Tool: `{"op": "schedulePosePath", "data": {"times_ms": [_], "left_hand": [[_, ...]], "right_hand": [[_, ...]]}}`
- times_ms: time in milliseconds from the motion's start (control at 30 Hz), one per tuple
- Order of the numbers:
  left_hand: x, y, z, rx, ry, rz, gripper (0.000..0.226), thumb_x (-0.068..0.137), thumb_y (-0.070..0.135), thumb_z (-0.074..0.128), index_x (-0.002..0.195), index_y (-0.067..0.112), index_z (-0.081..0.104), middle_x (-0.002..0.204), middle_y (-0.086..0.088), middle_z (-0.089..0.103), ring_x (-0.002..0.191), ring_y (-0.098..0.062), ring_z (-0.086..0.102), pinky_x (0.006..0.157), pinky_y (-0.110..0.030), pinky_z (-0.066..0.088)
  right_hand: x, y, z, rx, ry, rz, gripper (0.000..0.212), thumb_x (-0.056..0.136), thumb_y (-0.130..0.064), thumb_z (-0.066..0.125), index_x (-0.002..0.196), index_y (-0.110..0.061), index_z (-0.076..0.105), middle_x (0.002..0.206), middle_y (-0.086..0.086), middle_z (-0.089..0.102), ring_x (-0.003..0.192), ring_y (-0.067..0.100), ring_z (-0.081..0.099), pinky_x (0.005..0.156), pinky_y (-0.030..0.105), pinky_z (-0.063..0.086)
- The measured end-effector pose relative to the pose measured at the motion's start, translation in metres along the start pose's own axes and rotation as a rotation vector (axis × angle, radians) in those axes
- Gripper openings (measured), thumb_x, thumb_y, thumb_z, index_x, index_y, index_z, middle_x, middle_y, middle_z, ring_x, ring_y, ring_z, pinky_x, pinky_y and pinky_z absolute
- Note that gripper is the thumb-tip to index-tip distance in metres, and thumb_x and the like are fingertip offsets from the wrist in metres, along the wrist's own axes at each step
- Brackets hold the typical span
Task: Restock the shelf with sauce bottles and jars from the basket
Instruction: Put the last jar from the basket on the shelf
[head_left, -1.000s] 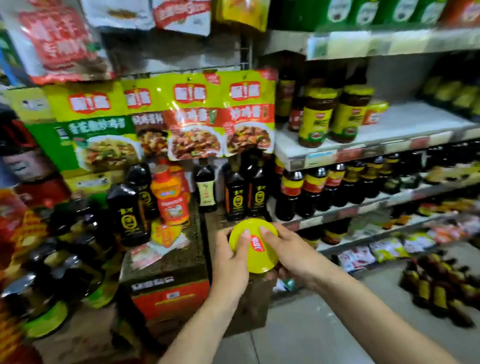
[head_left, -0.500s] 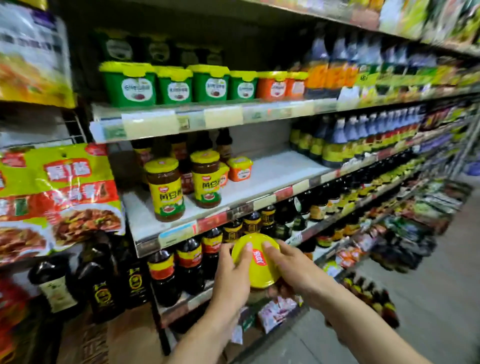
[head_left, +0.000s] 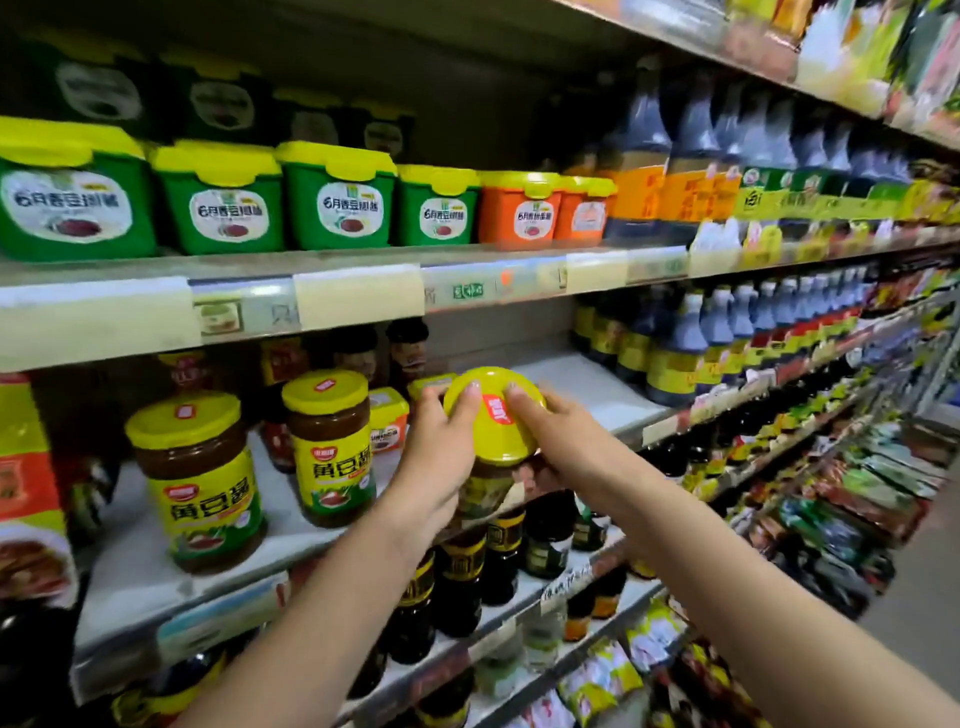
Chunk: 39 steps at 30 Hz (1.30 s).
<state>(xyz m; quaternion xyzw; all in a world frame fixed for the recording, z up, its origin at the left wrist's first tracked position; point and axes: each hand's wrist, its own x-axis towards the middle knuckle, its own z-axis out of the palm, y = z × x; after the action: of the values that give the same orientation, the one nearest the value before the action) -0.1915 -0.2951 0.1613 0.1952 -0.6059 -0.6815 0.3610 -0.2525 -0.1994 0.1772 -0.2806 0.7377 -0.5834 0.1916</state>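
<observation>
I hold a sauce jar (head_left: 493, 457) with a yellow lid and brown contents in both hands, at the front edge of the middle shelf (head_left: 597, 395). My left hand (head_left: 441, 457) grips its left side and my right hand (head_left: 550, 441) its right side, with fingertips resting on the lid. Two matching jars stand on the same shelf to the left, one near (head_left: 200, 483) and one further back (head_left: 330, 447). The basket is out of view.
Green and orange tubs (head_left: 332, 197) line the shelf above. Dark sauce bottles (head_left: 675, 343) stand at the right of the middle shelf and fill the shelf below (head_left: 467, 571). A small orange tub (head_left: 387, 426) sits behind the jars. The aisle floor runs along the right.
The view has swung from the low display up to the shelves. Both hands have lifted the jar from the lower-shelf level to the middle shelf's front edge.
</observation>
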Motion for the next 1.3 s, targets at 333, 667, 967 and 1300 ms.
{"op": "schedulePosePath", "data": {"times_ms": [333, 667, 967, 1300], "left_hand": [[0.076, -0.008, 0.027, -0.011, 0.264, -0.106, 0.035, 0.093, 0.027, 0.047, 0.119, 0.003, 0.045, 0.107, -0.017, 0.059, 0.084, -0.022, 0.058, 0.066, -0.029, 0.048], [0.109, -0.018, 0.031, 0.009, 0.608, -0.203, 0.037, 0.094, 0.028, 0.047, 0.121, 0.003, 0.047, 0.124, -0.021, 0.055, 0.110, -0.032, 0.055, 0.087, -0.038, 0.046], [0.126, -0.032, 0.030, -0.094, 0.647, -0.328, 0.049, 0.092, 0.032, 0.049, 0.132, 0.004, 0.041, 0.132, -0.022, 0.050, 0.117, -0.035, 0.053, 0.099, -0.051, 0.042], [0.131, -0.034, 0.030, -0.324, 0.621, -0.290, 0.026, 0.095, 0.027, 0.044, 0.109, 0.008, 0.054, 0.123, -0.022, 0.058, 0.101, -0.031, 0.060, 0.083, -0.043, 0.048]], "right_hand": [[0.112, -0.003, -0.013, -0.010, -0.338, 0.042, 0.024, 0.094, -0.042, 0.042, 0.086, -0.019, 0.047, 0.051, 0.005, 0.049, 0.029, 0.009, 0.045, 0.032, 0.010, 0.026], [0.170, -0.003, -0.006, -0.057, -0.678, 0.194, 0.032, 0.094, -0.043, 0.043, 0.081, -0.014, 0.043, 0.031, -0.001, 0.046, 0.024, 0.005, 0.041, 0.033, 0.010, 0.031], [0.201, 0.006, 0.001, -0.178, -0.779, 0.240, 0.037, 0.093, -0.048, 0.040, 0.079, -0.014, 0.046, 0.053, 0.002, 0.050, 0.030, 0.004, 0.043, 0.033, 0.010, 0.033], [0.206, 0.016, -0.003, -0.192, -0.793, 0.171, 0.053, 0.088, -0.065, 0.024, 0.089, -0.018, 0.048, 0.054, 0.001, 0.053, 0.038, 0.008, 0.045, 0.037, 0.014, 0.033]]}}
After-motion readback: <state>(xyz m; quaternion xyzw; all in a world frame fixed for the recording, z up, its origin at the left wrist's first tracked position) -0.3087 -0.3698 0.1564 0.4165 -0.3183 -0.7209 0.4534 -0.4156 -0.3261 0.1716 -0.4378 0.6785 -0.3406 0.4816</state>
